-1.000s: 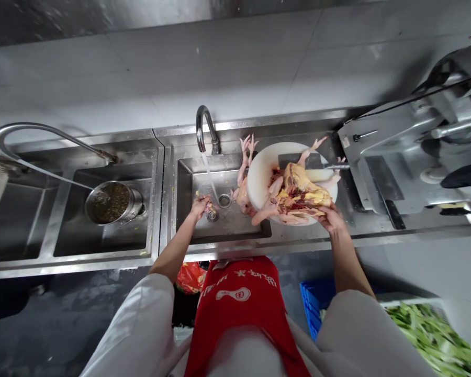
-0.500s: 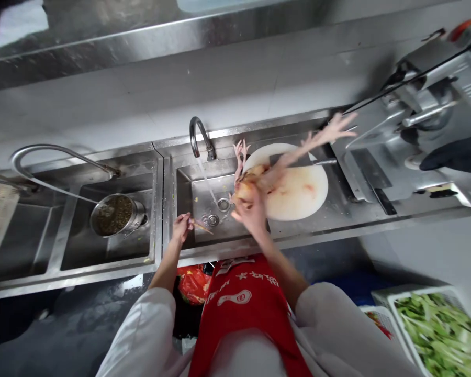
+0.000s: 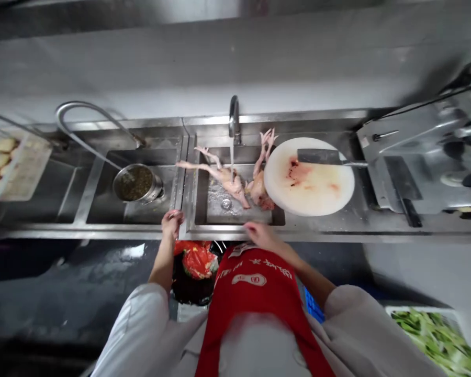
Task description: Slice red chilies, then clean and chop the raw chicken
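Smooth, pale, long-legged poultry (image 3: pixel 234 185) lies beyond the right grip (image 3: pixel 261 235); whether it or the left grip (image 3: pixel 172 222) pinches anything, I cannot tell.

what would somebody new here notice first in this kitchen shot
Probably the two pale plucked poultry carcasses in the middle sink: the left carcass lies under the running tap, one foot reaching over the left rim, and the right carcass sits beside the board. Next, the red-stained white cutting board right of them, a cleaver lying across it. The bright red apron also stands out at bottom centre.
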Motion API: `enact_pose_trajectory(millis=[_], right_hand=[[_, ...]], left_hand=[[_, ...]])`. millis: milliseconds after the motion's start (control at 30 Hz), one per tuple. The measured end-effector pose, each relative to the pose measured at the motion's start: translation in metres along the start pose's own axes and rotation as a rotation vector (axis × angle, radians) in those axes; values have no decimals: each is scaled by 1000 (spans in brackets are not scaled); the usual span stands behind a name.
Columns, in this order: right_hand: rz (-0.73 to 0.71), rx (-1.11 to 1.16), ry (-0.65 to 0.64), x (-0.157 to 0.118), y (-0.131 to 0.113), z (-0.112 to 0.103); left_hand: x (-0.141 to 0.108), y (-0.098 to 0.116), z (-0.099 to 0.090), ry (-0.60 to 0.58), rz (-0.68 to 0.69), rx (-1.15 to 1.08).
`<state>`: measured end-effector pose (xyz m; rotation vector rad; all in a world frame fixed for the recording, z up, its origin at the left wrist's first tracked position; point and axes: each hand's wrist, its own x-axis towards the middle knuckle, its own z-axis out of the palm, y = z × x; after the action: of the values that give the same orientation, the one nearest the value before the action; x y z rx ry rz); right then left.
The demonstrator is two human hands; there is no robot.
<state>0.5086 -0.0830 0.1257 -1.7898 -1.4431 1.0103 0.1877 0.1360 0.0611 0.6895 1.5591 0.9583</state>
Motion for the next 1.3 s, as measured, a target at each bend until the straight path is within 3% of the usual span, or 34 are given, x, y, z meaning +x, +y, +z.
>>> enact_pose_trajectory(millis=[200, 300, 400, 533, 633, 733, 800, 900, 1000, 1133, 1200, 1300], right_hand=[[236, -139, 70, -5, 114, -86], [403, -243, 114, 8, 163, -146], [501, -422, 206, 27, 207, -213], [486, -603, 360, 52, 258, -289], [453, -661, 311, 65, 283, -329], [357, -725, 192, 74, 298, -355], [305, -758, 183, 79, 306, -366], [267, -777, 202, 89, 316, -379], [230, -790, 144, 98, 323, -389], [210, -724, 63, 93, 321, -395], [254, -677, 138, 82, 313, -390], [320, -550, 278, 65, 291, -368]], left_hand=[[-23, -20, 69, -234, -35, 31], [-43, -22, 119, -340, -15, 40], [-72, -17, 182, -468, 4, 60], [-120, -5, 278, -650, 32, 46], [-157, -3, 350, -764, 55, -3], [-186, -23, 408, -787, 59, -3], [-197, -49, 433, -751, 44, 31], [-201, -91, 447, -615, -5, 120], [-196, -117, 439, -466, 37, 275], [-188, -121, 415, -436, 147, 536], [-187, -118, 406, -403, 225, 631], [-191, -122, 402, -356, 498, 697]])
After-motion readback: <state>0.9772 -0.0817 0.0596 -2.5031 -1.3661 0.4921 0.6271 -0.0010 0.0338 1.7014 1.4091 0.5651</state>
